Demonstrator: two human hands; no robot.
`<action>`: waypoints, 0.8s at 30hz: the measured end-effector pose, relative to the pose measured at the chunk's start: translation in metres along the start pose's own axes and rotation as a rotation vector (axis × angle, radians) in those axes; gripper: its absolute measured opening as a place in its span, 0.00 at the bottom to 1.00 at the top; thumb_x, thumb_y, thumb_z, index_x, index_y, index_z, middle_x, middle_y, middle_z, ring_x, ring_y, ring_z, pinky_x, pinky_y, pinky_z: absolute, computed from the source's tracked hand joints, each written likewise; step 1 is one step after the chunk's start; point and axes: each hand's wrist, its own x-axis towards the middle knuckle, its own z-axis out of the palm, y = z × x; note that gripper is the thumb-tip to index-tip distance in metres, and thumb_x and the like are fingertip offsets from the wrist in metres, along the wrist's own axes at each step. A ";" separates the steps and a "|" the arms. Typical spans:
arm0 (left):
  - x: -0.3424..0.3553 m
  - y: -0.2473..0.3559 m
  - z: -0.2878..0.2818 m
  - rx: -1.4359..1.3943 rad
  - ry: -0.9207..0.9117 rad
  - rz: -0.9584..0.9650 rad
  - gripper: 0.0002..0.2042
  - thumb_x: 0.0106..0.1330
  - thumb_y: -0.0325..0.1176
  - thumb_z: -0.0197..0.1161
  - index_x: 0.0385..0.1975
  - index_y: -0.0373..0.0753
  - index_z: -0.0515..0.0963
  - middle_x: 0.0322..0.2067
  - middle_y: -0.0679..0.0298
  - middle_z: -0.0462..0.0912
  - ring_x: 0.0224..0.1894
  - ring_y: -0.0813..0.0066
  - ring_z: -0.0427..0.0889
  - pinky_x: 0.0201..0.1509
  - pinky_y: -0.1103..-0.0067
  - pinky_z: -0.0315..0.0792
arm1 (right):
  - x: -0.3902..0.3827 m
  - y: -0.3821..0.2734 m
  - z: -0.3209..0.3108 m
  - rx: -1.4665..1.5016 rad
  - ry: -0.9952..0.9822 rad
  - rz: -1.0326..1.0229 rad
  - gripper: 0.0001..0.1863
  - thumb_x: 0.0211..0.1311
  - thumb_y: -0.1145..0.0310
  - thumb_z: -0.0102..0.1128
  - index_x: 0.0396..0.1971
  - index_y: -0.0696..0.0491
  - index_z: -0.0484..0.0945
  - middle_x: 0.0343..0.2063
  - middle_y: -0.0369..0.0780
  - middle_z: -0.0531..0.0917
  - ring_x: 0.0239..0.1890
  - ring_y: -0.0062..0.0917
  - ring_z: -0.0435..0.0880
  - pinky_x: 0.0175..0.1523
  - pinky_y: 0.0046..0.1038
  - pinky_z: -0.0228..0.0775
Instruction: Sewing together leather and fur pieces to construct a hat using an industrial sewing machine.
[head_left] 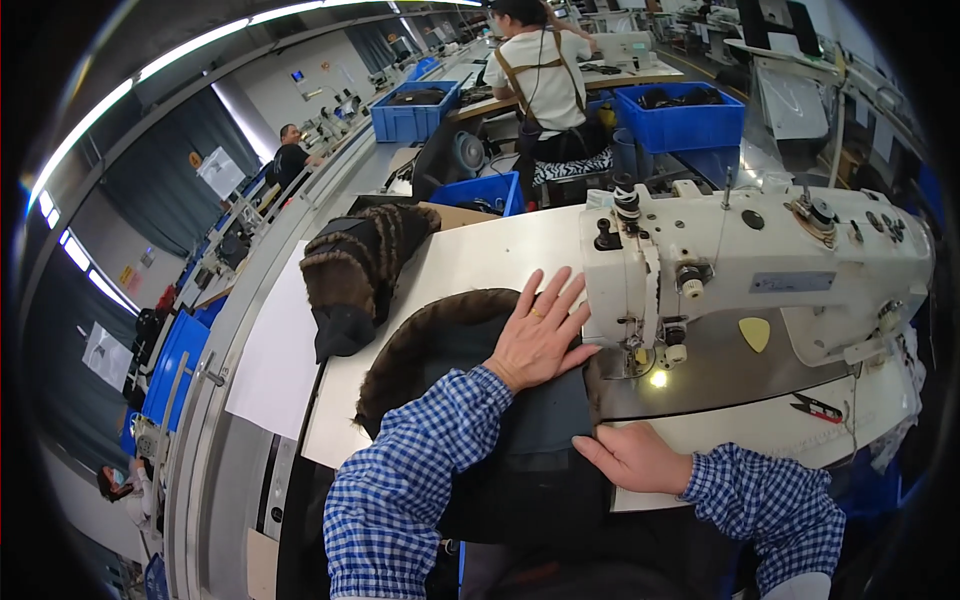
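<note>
A dark fabric piece (545, 425) with a brown fur border (400, 350) lies on the pale sewing table and hangs over its near edge. My left hand (538, 335) rests flat on it with fingers spread, the fingertips close to the sewing machine's head. Lower down, my right hand (635, 457) pinches the piece's right edge, thumb on top and the other fingers curled, partly hidden. The white sewing machine (740, 270) stands to the right; its presser foot (640, 360) is just right of my left thumb, beside the fabric edge.
A pile of dark fur-trimmed pieces (365, 260) lies at the table's far left. Thread snips (817, 407) and a yellow rounded triangle (754, 334) lie right of the needle. Behind are blue crates (680, 122) and a seated co-worker (545, 80).
</note>
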 end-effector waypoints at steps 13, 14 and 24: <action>-0.078 0.143 -0.121 -0.486 -0.118 -0.490 0.45 0.53 0.51 0.79 0.68 0.36 0.66 0.72 0.44 0.60 0.73 0.46 0.60 0.75 0.52 0.53 | -0.009 -0.020 0.009 0.243 0.133 0.272 0.22 0.77 0.53 0.52 0.34 0.60 0.73 0.25 0.54 0.78 0.30 0.51 0.79 0.34 0.42 0.68; -0.077 0.148 -0.117 -0.454 -0.132 -0.485 0.47 0.52 0.52 0.79 0.69 0.37 0.65 0.73 0.44 0.58 0.74 0.46 0.59 0.75 0.51 0.51 | -0.009 -0.022 0.008 0.261 0.136 0.247 0.21 0.76 0.54 0.52 0.37 0.61 0.73 0.26 0.54 0.78 0.30 0.52 0.78 0.34 0.41 0.69; -0.087 0.160 -0.088 -0.240 -0.242 -0.439 0.46 0.54 0.57 0.75 0.70 0.38 0.66 0.72 0.44 0.60 0.75 0.44 0.56 0.76 0.49 0.47 | -0.082 -0.014 -0.069 -0.234 0.378 0.268 0.15 0.68 0.72 0.62 0.53 0.54 0.81 0.45 0.43 0.85 0.42 0.32 0.85 0.44 0.31 0.79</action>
